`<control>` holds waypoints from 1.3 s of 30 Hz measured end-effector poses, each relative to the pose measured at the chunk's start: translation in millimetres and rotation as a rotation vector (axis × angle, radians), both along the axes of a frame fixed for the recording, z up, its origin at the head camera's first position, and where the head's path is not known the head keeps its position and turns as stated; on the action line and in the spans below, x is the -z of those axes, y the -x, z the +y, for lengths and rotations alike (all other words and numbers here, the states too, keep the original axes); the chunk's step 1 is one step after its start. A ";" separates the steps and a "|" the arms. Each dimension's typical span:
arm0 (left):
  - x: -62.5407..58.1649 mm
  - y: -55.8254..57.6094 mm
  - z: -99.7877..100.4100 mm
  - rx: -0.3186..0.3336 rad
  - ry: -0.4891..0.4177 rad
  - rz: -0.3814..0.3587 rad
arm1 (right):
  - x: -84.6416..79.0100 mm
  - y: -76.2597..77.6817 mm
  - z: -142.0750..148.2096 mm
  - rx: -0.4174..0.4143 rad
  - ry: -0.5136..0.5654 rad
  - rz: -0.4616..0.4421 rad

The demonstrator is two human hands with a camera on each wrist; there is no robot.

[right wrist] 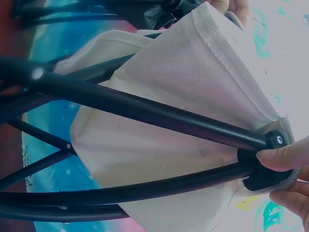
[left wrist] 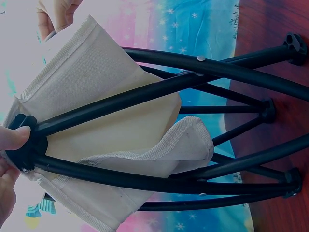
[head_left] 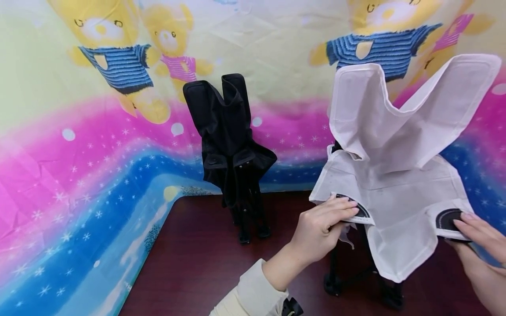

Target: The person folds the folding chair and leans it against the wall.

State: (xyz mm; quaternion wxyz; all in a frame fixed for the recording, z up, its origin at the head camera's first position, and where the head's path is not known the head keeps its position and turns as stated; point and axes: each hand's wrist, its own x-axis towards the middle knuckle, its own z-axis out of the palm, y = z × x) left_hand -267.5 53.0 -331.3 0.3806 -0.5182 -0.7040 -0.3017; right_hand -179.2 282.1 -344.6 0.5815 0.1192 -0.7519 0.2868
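Observation:
A small white folding chair (head_left: 411, 184) stands partly spread on the table, its fabric seat sagging between the corners. My left hand (head_left: 318, 226) grips the front left seat corner at a black patch (head_left: 360, 211), fingers on top and thumb underneath. At the front right corner, my right hand (head_left: 480, 252) holds the other black patch (head_left: 446, 220) the same way. From below, the left wrist view shows the left thumb on a black plastic joint (left wrist: 36, 145) where leg tubes meet. Likewise, the right thumb presses a matching joint (right wrist: 256, 162). Crossed black legs (left wrist: 159, 87) run down to the tabletop.
A black folding chair (head_left: 227, 131) stands folded to the left on the dark red-brown table (head_left: 186, 263). Behind the table hangs a colourful cloth (head_left: 130, 175) with printed bears. The white backrest (head_left: 415, 114) rises in front of this cloth.

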 end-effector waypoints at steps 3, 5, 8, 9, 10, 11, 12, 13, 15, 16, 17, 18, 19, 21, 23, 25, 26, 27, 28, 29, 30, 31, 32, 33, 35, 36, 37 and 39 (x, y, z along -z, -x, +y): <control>-0.2 0.3 -0.7 -0.002 -0.004 -0.006 | -2.3 0.4 -2.9 0.028 -0.011 -0.032; -0.6 0.5 -0.9 -0.002 -0.004 -0.005 | -3.8 0.7 -5.2 0.034 -0.011 -0.047; -1.3 0.7 -0.9 0.001 -0.004 -0.001 | -5.2 0.6 -8.1 0.012 -0.001 -0.058; -1.4 0.9 -0.9 0.002 -0.004 0.002 | -5.7 0.9 -9.3 -0.015 0.012 -0.052; -1.9 0.7 -0.7 0.001 -0.004 0.006 | -6.2 0.9 -10.3 -0.042 0.025 -0.046; -2.2 0.6 -0.5 0.001 -0.003 0.008 | -6.8 0.9 -11.4 -0.068 0.040 -0.039; -2.5 0.5 -0.3 -0.001 -0.003 0.011 | -7.5 1.1 -12.5 -0.099 0.053 -0.026; -2.7 0.4 -0.1 -0.001 -0.003 0.015 | -8.7 1.4 -14.3 -0.132 0.069 -0.010; -2.9 0.5 0.3 -0.004 -0.003 0.021 | -10.9 1.5 -16.9 -0.152 0.081 -0.005; -3.0 0.3 0.5 -0.005 -0.002 0.022 | -11.8 1.5 -17.8 -0.150 0.082 -0.009; -3.1 0.1 0.7 -0.005 -0.002 0.022 | -12.8 1.5 -18.6 -0.146 0.078 -0.014; -3.3 -0.1 0.8 -0.006 0.000 0.021 | -13.2 1.5 -18.7 -0.136 0.072 -0.024; -3.6 -0.3 0.9 -0.006 0.001 0.019 | -13.1 1.9 -18.5 -0.133 0.067 -0.031; -4.1 -0.9 1.1 -0.006 0.003 0.015 | -12.4 2.5 -17.0 -0.117 0.054 -0.053; -4.9 -1.5 1.1 -0.004 0.005 0.014 | -11.1 3.0 -15.8 -0.112 0.047 -0.062; -5.6 -1.9 1.1 0.000 0.003 0.016 | -9.8 4.2 -14.9 -0.140 0.055 -0.046; -5.9 -2.1 1.2 0.002 0.003 0.018 | -9.7 4.0 -14.7 -0.145 0.054 -0.045; -6.2 -2.2 1.2 0.002 0.003 0.020 | -9.4 4.3 -14.5 -0.158 0.057 -0.039; -6.5 -2.4 1.3 0.004 0.003 0.021 | -9.1 4.5 -14.5 -0.175 0.061 -0.030; -6.7 -2.6 1.3 0.006 0.002 0.023 | -9.3 4.8 -14.7 -0.198 0.068 -0.022; -6.9 -2.8 1.4 0.006 0.002 0.024 | -9.5 5.3 -14.9 -0.219 0.073 -0.012; -7.2 -2.9 1.4 0.006 0.002 0.025 | -9.7 5.4 -15.1 -0.225 0.071 -0.013; -7.4 -3.1 1.6 0.006 0.004 0.027 | -10.0 5.5 -15.5 -0.233 0.073 -0.012; -7.6 -3.3 1.8 0.006 0.006 0.027 | -10.2 5.7 -15.8 -0.246 0.078 -0.009; -8.1 -3.9 2.2 0.005 0.009 0.028 | -10.8 5.6 -16.7 -0.267 0.085 -0.005; -8.4 -4.1 2.4 0.006 0.011 0.028 | -11.0 5.7 -17.2 -0.275 0.086 -0.001; -8.7 -4.4 2.6 0.006 0.013 0.028 | -11.3 5.4 -17.8 -0.285 0.089 0.003; -9.3 -4.9 3.0 0.005 0.017 0.029 | -11.8 4.9 -18.9 -0.298 0.089 0.007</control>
